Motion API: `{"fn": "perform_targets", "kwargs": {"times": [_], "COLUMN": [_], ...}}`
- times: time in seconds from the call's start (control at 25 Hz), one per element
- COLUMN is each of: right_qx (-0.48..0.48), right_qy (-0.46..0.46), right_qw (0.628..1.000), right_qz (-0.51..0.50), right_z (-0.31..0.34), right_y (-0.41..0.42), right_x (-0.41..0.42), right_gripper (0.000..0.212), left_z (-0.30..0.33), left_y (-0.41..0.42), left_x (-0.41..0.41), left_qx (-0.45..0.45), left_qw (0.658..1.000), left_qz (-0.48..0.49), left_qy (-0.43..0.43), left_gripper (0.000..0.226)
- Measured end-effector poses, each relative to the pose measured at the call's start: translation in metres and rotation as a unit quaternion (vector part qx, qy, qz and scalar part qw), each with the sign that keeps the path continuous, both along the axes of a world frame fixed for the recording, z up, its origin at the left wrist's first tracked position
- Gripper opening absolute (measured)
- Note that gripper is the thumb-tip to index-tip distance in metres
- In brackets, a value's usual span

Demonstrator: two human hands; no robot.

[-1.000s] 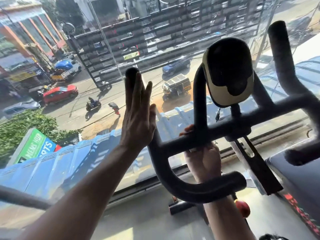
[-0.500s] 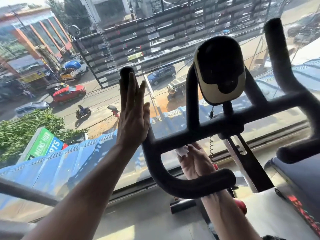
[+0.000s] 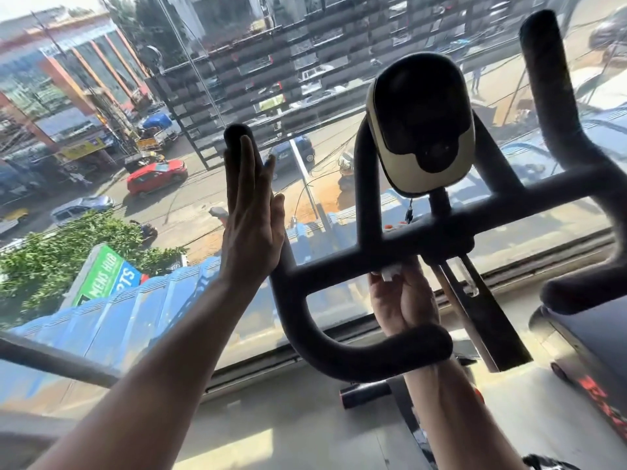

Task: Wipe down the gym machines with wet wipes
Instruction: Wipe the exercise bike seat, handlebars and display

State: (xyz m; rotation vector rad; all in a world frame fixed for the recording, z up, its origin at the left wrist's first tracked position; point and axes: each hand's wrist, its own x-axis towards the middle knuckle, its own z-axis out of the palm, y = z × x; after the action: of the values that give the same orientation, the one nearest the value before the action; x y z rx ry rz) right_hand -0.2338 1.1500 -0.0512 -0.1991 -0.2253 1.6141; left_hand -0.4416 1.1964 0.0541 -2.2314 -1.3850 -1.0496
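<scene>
The left hand (image 3: pixel 252 228) stands upright with its fingers straight and pressed together, the palm flat against the upright left horn of the black handlebar (image 3: pixel 339 266) of an exercise bike — the fingertips reach almost to the horn's rounded top. The right hand (image 3: pixel 402 300) comes up from below, through the loop of the lower left grip, and its fingers pinch a small white wet wipe (image 3: pixel 390 271) against the underside of the crossbar, just left of the centre stem. Only a crumpled corner of the wipe shows (the rest is hidden behind the bar and the fingers).

Above the crossbar sits the console (image 3: pixel 420 123), a dark oval screen in a cream housing, tilted toward the camera. A thin cord hangs from under it to the bar. At the right edge — partly cut off — lies the dark deck of another machine (image 3: pixel 590 337) with red lettering. Beyond the handlebar a glass wall (image 3: pixel 169 300) looks down on a street with a red car (image 3: pixel 156 176) and a green sign (image 3: pixel 101 278).
</scene>
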Motion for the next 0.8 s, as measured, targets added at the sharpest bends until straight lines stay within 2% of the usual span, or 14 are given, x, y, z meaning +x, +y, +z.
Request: {"fn": "perform_targets", "kwargs": {"times": [0.04, 0.16, 0.2, 0.32, 0.36, 0.48, 0.56, 0.64, 0.72, 0.8], "right_qx": [-0.010, -0.036, -0.052, -0.068, -0.057, 0.012, 0.108, 0.198, 0.261, 0.297], "right_qy": [-0.045, -0.226, -0.279, -0.404, -0.475, -0.712, -0.770, -0.783, -0.782, -0.775], "right_qw": [0.999, 0.973, 0.958, 0.911, 0.878, 0.702, 0.625, 0.581, 0.561, 0.557], "right_qz": [-0.005, 0.027, 0.040, 0.037, 0.029, 0.030, 0.064, 0.098, 0.075, 0.018], "right_z": [0.000, -0.006, -0.010, -0.019, -0.021, -0.020, -0.001, 0.029, 0.055, 0.082], "right_y": [-0.003, -0.027, -0.038, -0.074, -0.087, -0.121, -0.134, -0.144, -0.146, -0.135], "right_x": [0.002, 0.014, 0.019, 0.040, 0.047, 0.070, 0.084, 0.093, 0.095, 0.089], "right_gripper": [0.018, 0.047, 0.045, 0.018, 0.013, 0.030, 0.034, 0.030, 0.029, 0.027], "left_z": [0.000, -0.003, -0.006, -0.024, -0.029, -0.037, -0.038, -0.039, -0.041, -0.044], "left_y": [0.001, -0.004, -0.011, -0.043, -0.054, -0.071, -0.072, -0.073, -0.075, -0.081], "left_x": [0.000, 0.006, 0.012, 0.031, 0.036, 0.039, 0.038, 0.040, 0.041, 0.043], "left_qx": [-0.003, -0.022, -0.048, -0.126, -0.139, -0.165, -0.178, -0.176, -0.167, -0.158], "left_qw": [1.000, 0.999, 0.998, 0.986, 0.984, 0.979, 0.977, 0.976, 0.972, 0.965], "left_qz": [0.003, 0.027, 0.038, 0.045, 0.038, 0.027, 0.034, 0.036, 0.026, 0.020], "left_qy": [0.002, -0.014, -0.034, -0.099, -0.109, -0.117, -0.117, -0.125, -0.161, -0.206], "left_gripper": [0.051, 0.056, 0.060, 0.066, 0.067, 0.067, 0.068, 0.068, 0.068, 0.068]}}
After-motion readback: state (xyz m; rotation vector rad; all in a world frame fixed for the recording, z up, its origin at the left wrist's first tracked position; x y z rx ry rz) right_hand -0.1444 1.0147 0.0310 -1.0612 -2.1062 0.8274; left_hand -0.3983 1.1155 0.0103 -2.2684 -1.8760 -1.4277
